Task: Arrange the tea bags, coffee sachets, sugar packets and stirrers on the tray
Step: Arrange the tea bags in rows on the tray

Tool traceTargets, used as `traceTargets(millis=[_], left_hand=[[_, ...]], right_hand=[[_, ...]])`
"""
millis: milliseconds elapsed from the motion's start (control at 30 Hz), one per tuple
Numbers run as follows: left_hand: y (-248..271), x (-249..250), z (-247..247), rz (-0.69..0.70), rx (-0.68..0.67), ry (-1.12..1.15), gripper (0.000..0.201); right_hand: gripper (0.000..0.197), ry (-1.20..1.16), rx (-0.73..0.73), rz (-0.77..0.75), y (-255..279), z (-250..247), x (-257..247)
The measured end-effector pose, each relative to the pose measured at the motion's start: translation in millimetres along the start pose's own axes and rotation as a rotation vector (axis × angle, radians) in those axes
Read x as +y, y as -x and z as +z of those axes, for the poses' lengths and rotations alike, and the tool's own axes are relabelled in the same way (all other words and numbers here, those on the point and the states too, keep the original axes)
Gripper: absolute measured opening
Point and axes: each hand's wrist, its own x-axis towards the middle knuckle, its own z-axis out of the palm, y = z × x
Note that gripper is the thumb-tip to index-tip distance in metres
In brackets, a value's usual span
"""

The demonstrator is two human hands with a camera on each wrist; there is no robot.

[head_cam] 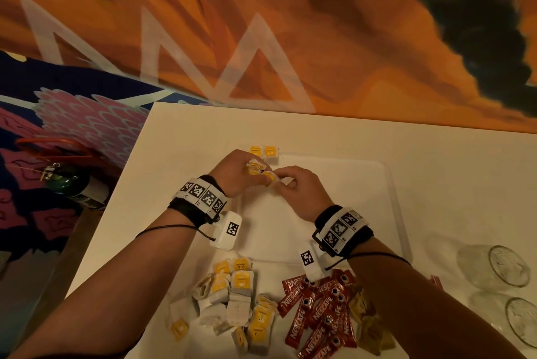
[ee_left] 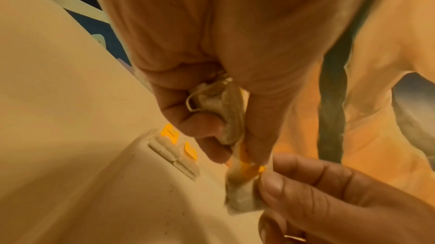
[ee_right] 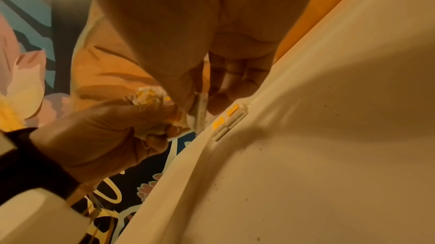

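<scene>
A: Where are the hands?

B: Over the white tray (head_cam: 389,184), toward its 11 o'clock corner. The left hand (head_cam: 238,172) has its fingers (ee_left: 200,127) clenched round a bunch of tea bags (ee_left: 223,114). The right hand (head_cam: 302,193) pinches one tea bag (ee_left: 242,197) from it.

A: Anything placed?

B: Two tea bags (head_cam: 263,153) lie side by side at the tray's 11 o'clock corner. The loose tea bags (head_cam: 232,300) and coffee sachets (head_cam: 316,312) lie on the worktop (head_cam: 465,172) at 6 o'clock of the tray.

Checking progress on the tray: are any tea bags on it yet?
Yes: two tea bags lie flat, side by side, at the tray's far left corner.
</scene>
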Motion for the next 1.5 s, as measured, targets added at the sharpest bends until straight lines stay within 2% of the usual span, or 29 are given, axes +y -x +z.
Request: traceTargets(millis=[133,267,400,467,567,733,867,1000,1133,1200,1300,1400,1500], left_hand=[[-6.3,-0.1,-1.2,0.001,0.013,-0.022,0.011],[-9.1,-1.1,-2.7,-0.033,0.104,0.107,0.010],[-9.6,-10.8,-3.7,-0.287,0.209,0.320,0.006],[-6.0,-12.0,-3.2,-0.391,0.186,0.497,0.017],[-0.5,-11.0,-3.4,-0.440,0.130,0.642,0.028],[3.8,-21.6,-6.4,-0.433,0.041,0.746,0.041],[9.0,-21.1,-6.5,-0.374,0.006,0.719,0.037],[10.7,-20.7,-4.2,-0.353,0.007,0.683,0.037],[12.1,-21.4,-2.2,-0.340,0.019,0.654,0.031],[12.0,-23.1,-2.3,-0.344,0.037,0.632,0.029],[12.0,-25.1,-1.0,-0.350,0.065,0.594,0.023],[13.4,-25.0,0.8,-0.350,0.088,0.579,0.020],[13.4,-23.4,3.7,-0.341,0.089,0.580,0.020]], right_hand=[[0.015,0.030,-0.003,-0.012,-5.1,-2.3,-1.6],[0.021,0.043,0.016,0.039,-17.8,-7.4,2.3],[0.013,0.068,0.092,0.139,-43.1,-12.7,15.8],[0.021,0.092,0.092,0.186,-54.2,-14.6,19.1],[0.030,0.169,0.074,0.256,-66.7,-15.0,23.2],[0.020,0.256,0.069,0.295,-80.6,-15.6,24.3],[0.015,0.288,0.087,0.334,-87.5,-13.6,23.7],[0.018,0.253,0.134,0.359,-87.7,-10.2,27.8],[0.032,0.179,0.172,0.377,-80.7,-13.6,21.5],[0.030,0.164,0.169,0.343,-73.8,-12.9,14.8],[0.025,0.068,0.052,0.222,-56.2,-7.5,6.0],[0.038,-0.079,-0.172,0.197,-31.7,-0.5,-6.3],[0.037,-0.124,-0.251,0.163,-16.8,8.0,-12.3]])
